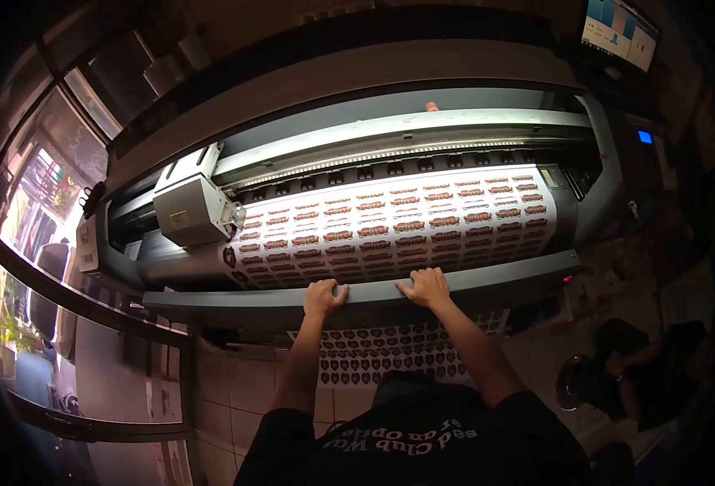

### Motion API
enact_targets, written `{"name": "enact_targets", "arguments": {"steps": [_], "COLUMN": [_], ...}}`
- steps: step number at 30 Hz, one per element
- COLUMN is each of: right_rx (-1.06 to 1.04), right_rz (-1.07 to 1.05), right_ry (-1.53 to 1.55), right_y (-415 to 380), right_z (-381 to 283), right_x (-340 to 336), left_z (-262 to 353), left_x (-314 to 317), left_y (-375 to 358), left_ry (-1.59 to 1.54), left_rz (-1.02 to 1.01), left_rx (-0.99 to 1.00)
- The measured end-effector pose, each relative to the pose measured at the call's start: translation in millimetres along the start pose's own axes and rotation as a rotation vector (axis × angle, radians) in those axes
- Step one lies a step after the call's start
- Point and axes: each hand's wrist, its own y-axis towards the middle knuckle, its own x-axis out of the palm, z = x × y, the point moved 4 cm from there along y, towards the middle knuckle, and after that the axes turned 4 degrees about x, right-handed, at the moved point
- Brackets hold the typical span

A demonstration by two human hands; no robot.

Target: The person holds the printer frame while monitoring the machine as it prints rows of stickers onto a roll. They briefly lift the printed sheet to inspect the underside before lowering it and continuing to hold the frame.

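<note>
My left hand (325, 297) rests on the grey front bar (366, 293) of a wide printer, fingers over its top edge and thumb apart. To its right, my right hand (426, 287) lies on the same bar with its thumb spread. Neither hand holds anything that shows. Beyond the bar, a white printed sheet (390, 219) with rows of small red-brown designs lies across the printer bed. The print carriage (189, 206) stands at the left end of the rail, over the sheet's left edge. More printed sheet (390, 354) hangs below the bar.
A monitor (621, 32) stands at the upper right, above a small blue display (644, 138) on the printer. Glass panels (123, 368) line the left side. A seated person (649, 373) in dark clothes is at the lower right, near a round stool (570, 382).
</note>
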Motion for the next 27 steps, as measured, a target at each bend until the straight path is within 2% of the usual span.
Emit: {"name": "enact_targets", "arguments": {"steps": [2, 4, 8, 21, 27], "right_rx": [0.011, 0.024, 0.02, 0.056, 0.043], "right_rz": [0.014, -0.059, -0.062, -0.059, -0.046], "right_ry": [0.022, -0.006, 0.005, 0.01, 0.035], "right_y": [-0.6, 2.0, 3.5, 3.6, 2.8], "right_z": [-2.6, -4.4, -2.7, -6.6, -7.4], "right_x": [-5.5, -7.6, -3.8, -7.4, -9.8], "left_z": [0.4, -1.2, -3.8, 3.0, 3.3], "left_x": [0.6, -0.2, 4.3, -3.4, -5.3], "left_y": [-1.1, -2.3, -3.1, -3.6, -4.1], "left_ry": [-0.027, -0.066, -0.028, -0.018, -0.012], "left_rz": [0.031, 0.166, 0.216, 0.097, 0.123], "left_rx": [-0.001, 0.046, 0.073, -0.022, 0.028]}}
